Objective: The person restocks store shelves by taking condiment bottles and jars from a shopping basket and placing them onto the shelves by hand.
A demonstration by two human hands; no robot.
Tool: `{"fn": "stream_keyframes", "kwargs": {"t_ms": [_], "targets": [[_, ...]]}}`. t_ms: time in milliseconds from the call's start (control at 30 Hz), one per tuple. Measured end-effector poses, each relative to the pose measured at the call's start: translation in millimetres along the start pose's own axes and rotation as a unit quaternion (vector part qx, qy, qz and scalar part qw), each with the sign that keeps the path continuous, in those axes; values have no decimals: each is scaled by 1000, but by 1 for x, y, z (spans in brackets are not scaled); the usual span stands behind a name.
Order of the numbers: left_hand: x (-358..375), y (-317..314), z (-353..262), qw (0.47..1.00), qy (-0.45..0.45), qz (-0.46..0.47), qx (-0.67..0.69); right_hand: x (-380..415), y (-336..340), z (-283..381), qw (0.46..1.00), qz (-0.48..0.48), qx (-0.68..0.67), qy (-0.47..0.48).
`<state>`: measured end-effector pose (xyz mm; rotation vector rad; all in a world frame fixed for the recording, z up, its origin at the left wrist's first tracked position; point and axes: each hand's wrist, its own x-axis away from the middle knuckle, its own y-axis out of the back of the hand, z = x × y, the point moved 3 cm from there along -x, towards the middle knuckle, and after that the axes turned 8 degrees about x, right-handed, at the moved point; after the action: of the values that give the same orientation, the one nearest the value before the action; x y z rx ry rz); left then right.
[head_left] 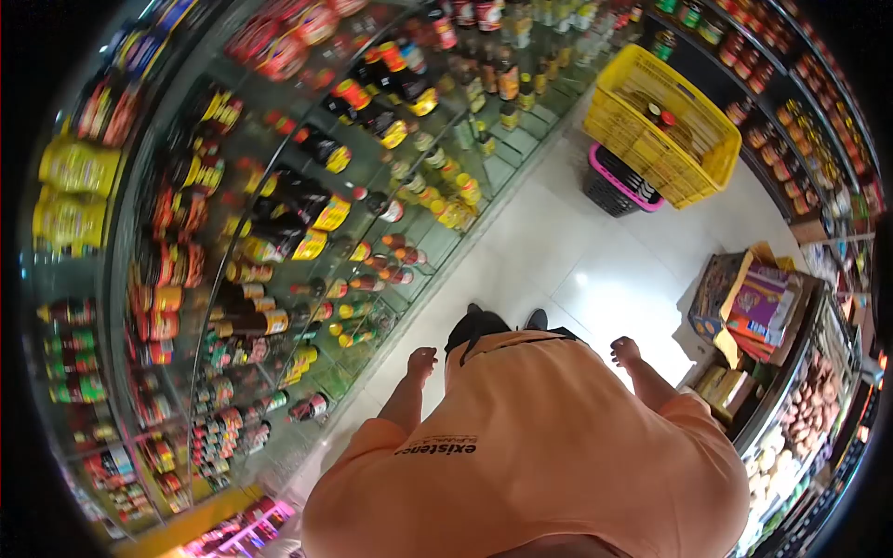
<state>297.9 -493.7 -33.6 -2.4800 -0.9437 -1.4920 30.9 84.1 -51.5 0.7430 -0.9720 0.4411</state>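
Observation:
My left hand (pixel 423 362) hangs at my side with its fingers loosely half-curled and nothing visible in it. It is nearest to the lower part of the glass shelving (pixel 406 302), where rows of sauce bottles (pixel 386 265) stand, but does not touch it. On the other side, my right hand (pixel 624 351) hangs over the floor, also half-curled, with no object visible in it. Ahead of me, out of reach of both hands, a yellow basket (pixel 642 139) holds a few jars or bottles. It rests on a black basket with a pink rim (pixel 619 186).
Tall shelves of bottles, jars and yellow packs (pixel 74 191) line the left. Cardboard boxes (pixel 744 302) stand on the right, beside a produce stand with potato-like items (pixel 809 400). More jar shelves (pixel 791 130) rise at the far right. White tiles (pixel 567 251) cover the floor.

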Motion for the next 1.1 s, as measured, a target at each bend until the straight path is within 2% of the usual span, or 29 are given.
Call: {"fn": "stream_keyframes", "kwargs": {"t_ms": [200, 233, 267, 367, 400, 433, 500, 533, 567, 633, 667, 867, 900, 967, 1033, 1100], "targets": [[-29, -68, -85, 990, -46, 52, -121, -6, 7, -45, 991, -3, -104, -83], [-34, -79, -99, 985, -60, 68, -148, -8, 4, -43, 988, 10, -134, -70], [-41, -89, -112, 984, -56, 68, -153, -13, 2, -37, 992, 12, -110, -58], [-61, -120, -153, 981, -50, 76, -173, -2, 13, 23, 999, -19, 33, 26], [-73, -130, -162, 982, -39, 76, -167, -20, 12, 27, 986, -65, 115, 106], [-84, -139, -172, 982, -37, 83, -168, -36, 19, 23, 986, -69, 116, 100], [-110, -155, -185, 986, -16, 87, -142, -36, 41, 65, 983, -56, 145, 94], [-118, -163, -196, 988, -4, 97, -123, -25, 60, 97, 996, -20, 75, 37], [-126, -172, -208, 987, -3, 103, -123, -33, 74, 108, 996, -24, 76, 33], [-144, -188, -231, 985, 16, 112, -131, -59, 96, 116, 997, -2, -66, -31], [-146, -195, -246, 984, 17, 115, -134, -69, 109, 126, 995, -9, -98, -22], [-171, -234, -335, 990, -26, 137, -21, -114, 170, 212, 993, -72, -94, 15], [-175, -238, -343, 989, -24, 143, -30, -119, 174, 225, 994, -85, -63, 28], [-184, -244, -357, 993, 2, 116, 10, -108, 197, 273, 978, -140, 131, 80], [-194, -251, -356, 994, 12, 106, -3, -95, 228, 322, 984, -120, 110, 72], [-201, -252, -346, 996, 12, 91, -6, -129, 261, 328, 969, -191, 61, 142]]}}
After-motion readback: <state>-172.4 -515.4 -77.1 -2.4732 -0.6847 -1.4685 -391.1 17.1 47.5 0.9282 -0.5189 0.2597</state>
